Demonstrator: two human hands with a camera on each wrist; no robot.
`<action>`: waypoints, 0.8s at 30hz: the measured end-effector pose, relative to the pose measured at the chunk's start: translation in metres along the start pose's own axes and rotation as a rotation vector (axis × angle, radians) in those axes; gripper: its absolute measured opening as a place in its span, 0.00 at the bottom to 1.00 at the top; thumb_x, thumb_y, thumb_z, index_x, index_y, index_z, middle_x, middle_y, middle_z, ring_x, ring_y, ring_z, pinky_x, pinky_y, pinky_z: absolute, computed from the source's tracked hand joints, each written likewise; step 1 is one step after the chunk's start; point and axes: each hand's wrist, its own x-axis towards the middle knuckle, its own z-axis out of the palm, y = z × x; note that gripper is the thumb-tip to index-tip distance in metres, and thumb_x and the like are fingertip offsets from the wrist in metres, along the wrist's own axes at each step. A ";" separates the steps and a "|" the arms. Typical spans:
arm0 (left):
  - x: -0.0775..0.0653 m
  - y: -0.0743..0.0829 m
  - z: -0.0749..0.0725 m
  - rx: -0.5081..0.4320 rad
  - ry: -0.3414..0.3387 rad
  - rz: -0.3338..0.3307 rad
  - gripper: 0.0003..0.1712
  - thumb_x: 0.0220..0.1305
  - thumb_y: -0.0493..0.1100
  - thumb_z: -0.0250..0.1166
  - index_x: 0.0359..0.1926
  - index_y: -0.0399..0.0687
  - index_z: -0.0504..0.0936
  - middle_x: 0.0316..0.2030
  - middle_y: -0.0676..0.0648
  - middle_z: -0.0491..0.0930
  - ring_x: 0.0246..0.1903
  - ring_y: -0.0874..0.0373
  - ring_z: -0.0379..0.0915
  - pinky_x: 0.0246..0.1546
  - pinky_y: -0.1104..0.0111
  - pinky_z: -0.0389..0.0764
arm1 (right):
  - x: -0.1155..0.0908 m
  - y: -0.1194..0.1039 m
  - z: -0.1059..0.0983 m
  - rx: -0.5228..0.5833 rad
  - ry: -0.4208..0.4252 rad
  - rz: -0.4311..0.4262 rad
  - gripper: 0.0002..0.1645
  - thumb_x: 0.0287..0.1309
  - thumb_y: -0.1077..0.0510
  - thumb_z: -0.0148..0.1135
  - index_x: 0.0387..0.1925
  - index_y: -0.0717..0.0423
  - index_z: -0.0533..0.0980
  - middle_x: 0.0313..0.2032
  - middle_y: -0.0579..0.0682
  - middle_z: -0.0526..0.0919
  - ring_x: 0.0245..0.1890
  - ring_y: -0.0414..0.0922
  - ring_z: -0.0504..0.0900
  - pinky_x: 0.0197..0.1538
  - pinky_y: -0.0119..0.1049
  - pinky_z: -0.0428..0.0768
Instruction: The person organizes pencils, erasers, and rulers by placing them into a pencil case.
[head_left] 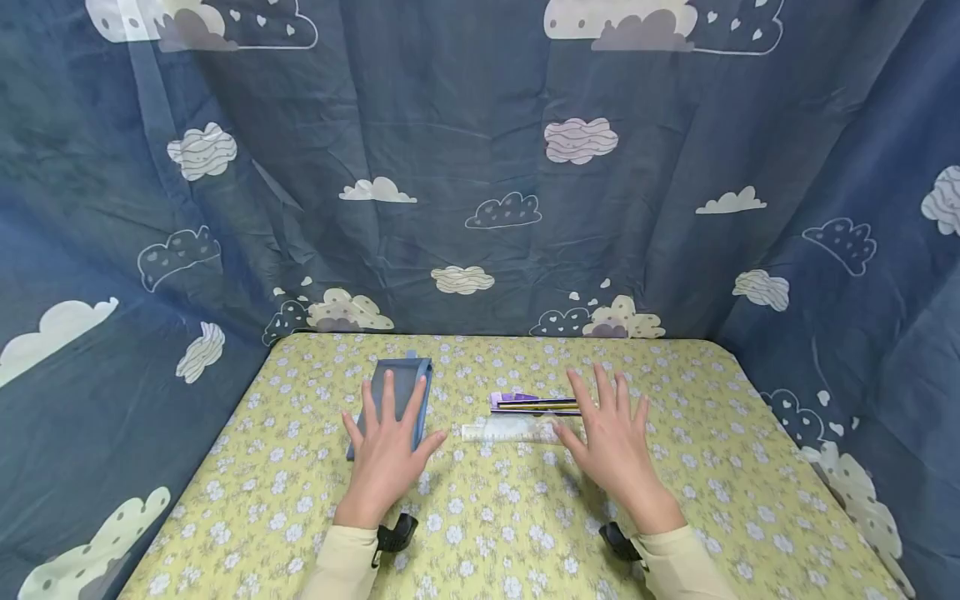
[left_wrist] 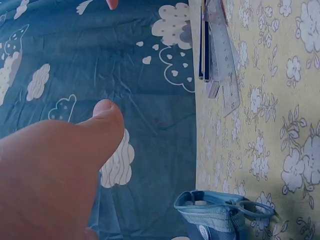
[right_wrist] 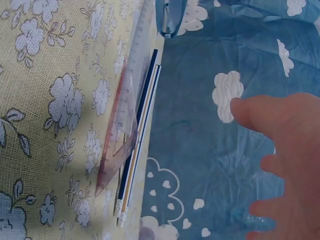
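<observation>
Left hand point(head_left: 386, 454): fingers straight and fanned, thumb out to the side, palm down, holding nothing; it is raised over the blue pouch point(head_left: 402, 382) and covers part of it in the head view; left wrist view has the thumb clear of it. Right hand point(head_left: 615, 450): same pose, digits spread, grip empty; it is above the table just right of the stationery, its thumb overlapping the near right end of that group in the head view.

Pouch lies on the left half of the table, long side running away from the person; left wrist view shows its zipped edge and a cord loop point(left_wrist: 257, 208).

Stationery sits to the right of the pouch, between the two hands: slim pencils point(head_left: 536, 406), at least two, lying side by side and crosswise; a purple item point(head_left: 516, 397) at their far side, too small to identify; a clear ruler point(head_left: 498, 432) on the near side; a transparent set square point(right_wrist: 111, 162) with a reddish edge, overlapping the ruler in the right wrist view.

Further out: cream sleeves point(head_left: 343, 558) on both forearms; black wrist mounts point(head_left: 396, 533) at the cuffs; yellow floral tablecloth point(head_left: 495, 508) under everything; dark blue curtain point(head_left: 442, 242) with cloud prints behind and on both sides.
</observation>
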 end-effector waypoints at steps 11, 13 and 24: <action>-0.001 0.004 -0.015 -0.017 -0.001 -0.029 0.49 0.67 0.70 0.58 0.80 0.68 0.44 0.79 0.37 0.30 0.74 0.34 0.17 0.60 0.26 0.29 | 0.016 0.002 -0.008 0.064 -0.078 -0.067 0.52 0.61 0.40 0.68 0.79 0.43 0.53 0.77 0.63 0.49 0.74 0.68 0.46 0.63 0.77 0.47; -0.001 0.004 -0.016 -0.025 0.002 -0.033 0.50 0.67 0.69 0.59 0.80 0.68 0.44 0.79 0.37 0.30 0.74 0.34 0.17 0.60 0.25 0.30 | 0.019 0.004 -0.009 0.065 -0.097 -0.085 0.52 0.62 0.40 0.68 0.79 0.41 0.52 0.76 0.62 0.50 0.74 0.68 0.48 0.63 0.76 0.48; 0.006 -0.005 -0.008 -0.111 -0.005 -0.099 0.46 0.69 0.62 0.62 0.80 0.62 0.52 0.78 0.33 0.34 0.74 0.30 0.22 0.61 0.26 0.35 | 0.036 0.013 -0.011 0.131 -0.174 -0.248 0.48 0.62 0.46 0.70 0.78 0.45 0.57 0.74 0.62 0.58 0.71 0.66 0.58 0.66 0.68 0.56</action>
